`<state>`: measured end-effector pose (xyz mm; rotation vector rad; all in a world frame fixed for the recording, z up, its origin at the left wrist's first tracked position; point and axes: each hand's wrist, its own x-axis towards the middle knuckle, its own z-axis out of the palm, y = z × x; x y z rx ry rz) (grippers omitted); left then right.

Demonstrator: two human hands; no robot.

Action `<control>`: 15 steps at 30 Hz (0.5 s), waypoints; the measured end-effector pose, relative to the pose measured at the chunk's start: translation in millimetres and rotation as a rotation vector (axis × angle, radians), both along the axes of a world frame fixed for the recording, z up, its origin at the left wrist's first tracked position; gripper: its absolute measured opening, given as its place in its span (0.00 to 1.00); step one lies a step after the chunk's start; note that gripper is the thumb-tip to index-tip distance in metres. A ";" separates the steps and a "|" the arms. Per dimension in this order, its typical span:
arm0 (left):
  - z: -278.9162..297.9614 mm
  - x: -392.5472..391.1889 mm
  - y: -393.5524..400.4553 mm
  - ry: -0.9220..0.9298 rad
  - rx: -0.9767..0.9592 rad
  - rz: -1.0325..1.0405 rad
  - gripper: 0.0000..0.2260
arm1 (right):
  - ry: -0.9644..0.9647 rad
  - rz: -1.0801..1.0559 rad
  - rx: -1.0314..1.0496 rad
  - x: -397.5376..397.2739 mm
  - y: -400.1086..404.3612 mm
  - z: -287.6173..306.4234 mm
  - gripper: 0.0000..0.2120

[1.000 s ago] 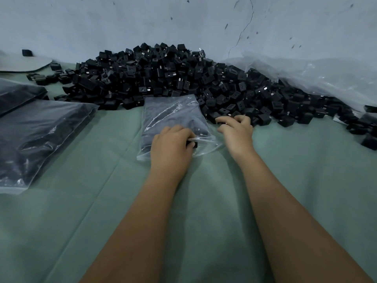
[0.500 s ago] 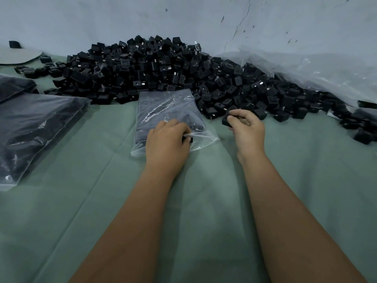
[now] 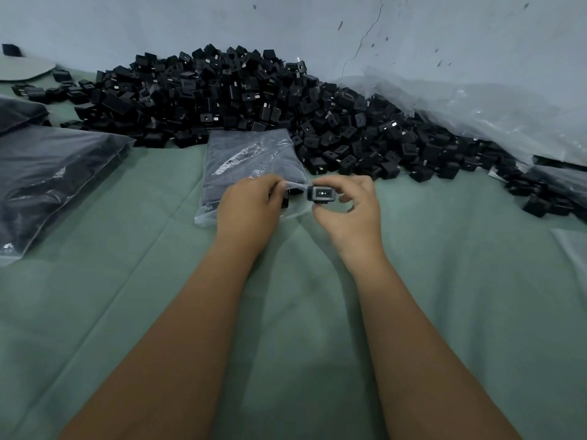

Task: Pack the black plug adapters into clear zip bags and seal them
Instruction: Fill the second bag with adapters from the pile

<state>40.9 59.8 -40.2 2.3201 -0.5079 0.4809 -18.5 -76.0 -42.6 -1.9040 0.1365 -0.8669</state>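
Black plug adapter (image 3: 321, 194) pinched betw. thumb and fingers of right hand (image 3: 348, 214), held just above the green cloth (image 3: 317, 312), face toward camera, right at the mouth of the clear zip bag (image 3: 251, 166). Left hand (image 3: 249, 211) grips the bag's near-right corner, fingers curled over the plastic, lifting the opening edge; plastic is stretched from left fingertips toward the adapter. A second adapter shows dark under the left fingers, inside or at the bag mouth; cannot tell which. Bag lies flat on cloth, contents dark, far end touching the pile. Bag not sealed.

Loose adapter pile (image 3: 254, 100): large heap along the wall (image 3: 190, 23), spreading right. Crumpled clear plastic sheeting (image 3: 476, 115) at right, partly over the pile's edge. Filled bags (image 3: 54, 179) stacked at left, well apart from the working bag. Pale flat disc (image 3: 22, 68) at far left, w/ one adapter behind it. Wall shows a crack and marks, upper right.
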 end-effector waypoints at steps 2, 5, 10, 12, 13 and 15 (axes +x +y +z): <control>-0.3 0.6 0.1 0.007 -0.008 -0.008 0.12 | 0.002 0.096 -0.117 -3.1 6.2 1.7 0.21; -0.3 1.0 0.3 0.009 -0.015 -0.023 0.12 | 0.038 0.114 -0.283 -3.0 8.3 -0.1 0.18; -0.8 -1.3 -0.2 -0.003 -0.043 -0.031 0.09 | 0.253 -0.074 -0.514 2.3 3.9 -5.2 0.15; -1.6 -1.8 0.5 -0.023 -0.007 -0.037 0.09 | 0.291 -0.062 -0.548 1.8 4.7 -6.1 0.14; -2.1 -1.8 0.9 -0.035 0.024 -0.042 0.10 | 0.290 -0.051 -0.546 1.2 5.1 -6.3 0.13; -3.1 -0.9 1.4 -0.050 0.099 -0.052 0.12 | 0.271 -0.035 -0.517 1.1 4.4 -6.8 0.10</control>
